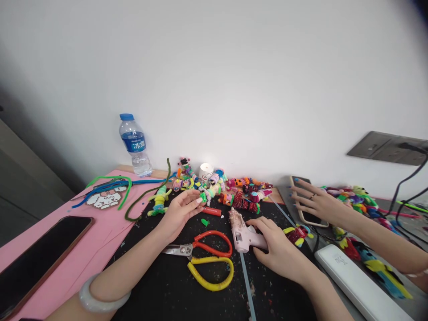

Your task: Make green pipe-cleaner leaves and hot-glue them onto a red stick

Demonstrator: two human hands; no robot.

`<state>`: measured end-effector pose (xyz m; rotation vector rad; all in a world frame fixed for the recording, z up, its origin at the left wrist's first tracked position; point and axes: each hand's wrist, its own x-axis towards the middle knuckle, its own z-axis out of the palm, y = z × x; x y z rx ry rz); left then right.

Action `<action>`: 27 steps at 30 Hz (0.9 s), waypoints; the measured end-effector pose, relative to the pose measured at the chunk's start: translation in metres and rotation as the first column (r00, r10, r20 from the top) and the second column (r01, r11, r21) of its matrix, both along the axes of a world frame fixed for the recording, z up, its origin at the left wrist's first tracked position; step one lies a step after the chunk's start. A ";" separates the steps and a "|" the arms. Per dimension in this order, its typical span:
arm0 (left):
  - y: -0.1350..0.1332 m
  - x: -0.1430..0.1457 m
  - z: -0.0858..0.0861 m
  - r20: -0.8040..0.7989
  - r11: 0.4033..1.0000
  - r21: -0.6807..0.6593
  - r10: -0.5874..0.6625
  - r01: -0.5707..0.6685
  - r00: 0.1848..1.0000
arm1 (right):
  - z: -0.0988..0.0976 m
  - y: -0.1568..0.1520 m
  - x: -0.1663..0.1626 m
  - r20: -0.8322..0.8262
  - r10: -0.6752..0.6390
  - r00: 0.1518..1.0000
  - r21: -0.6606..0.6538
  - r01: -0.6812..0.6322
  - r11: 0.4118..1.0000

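My left hand (182, 211) pinches a small green fuzzy pipe-cleaner piece (203, 198) between thumb and fingertips. A pale green pipe-cleaner figure is right beside it, and I cannot tell whether the two are joined. My right hand (279, 247) is closed round the handle of a pale pink hot glue gun (242, 238). Its nozzle is crusted brown and points away from me, and a glue stick (247, 285) trails from its back. Scissors (207, 258) with one red and one yellow handle lie between my arms. Behind them are a green scrap (205, 222) and a red lighter-like stick (212, 211).
Several pipe-cleaner figures (242, 203) lie along the wall near a white paper cup (206, 170). A water bottle (135, 147) stands back left. A dark phone (43, 263) lies on pink paper (110, 232). Another person's hand (312, 200) reaches over a phone at right, near a white power bank (357, 281).
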<state>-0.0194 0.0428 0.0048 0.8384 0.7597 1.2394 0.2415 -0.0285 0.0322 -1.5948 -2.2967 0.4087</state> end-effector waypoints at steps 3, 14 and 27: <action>0.000 0.001 0.000 0.004 1.000 0.000 0.003 -0.003 1.000 | 0.008 -0.001 -0.002 -0.019 -0.012 1.000 0.078 0.014 0.997; 0.002 0.000 -0.002 -0.008 0.992 0.019 0.121 -0.121 0.993 | 0.019 0.030 -0.080 0.249 0.141 0.958 0.094 -0.169 0.981; 0.002 0.001 -0.001 -0.070 0.993 0.005 0.120 -0.120 0.990 | 0.001 0.047 -0.112 0.185 -0.003 0.983 0.139 -0.023 0.990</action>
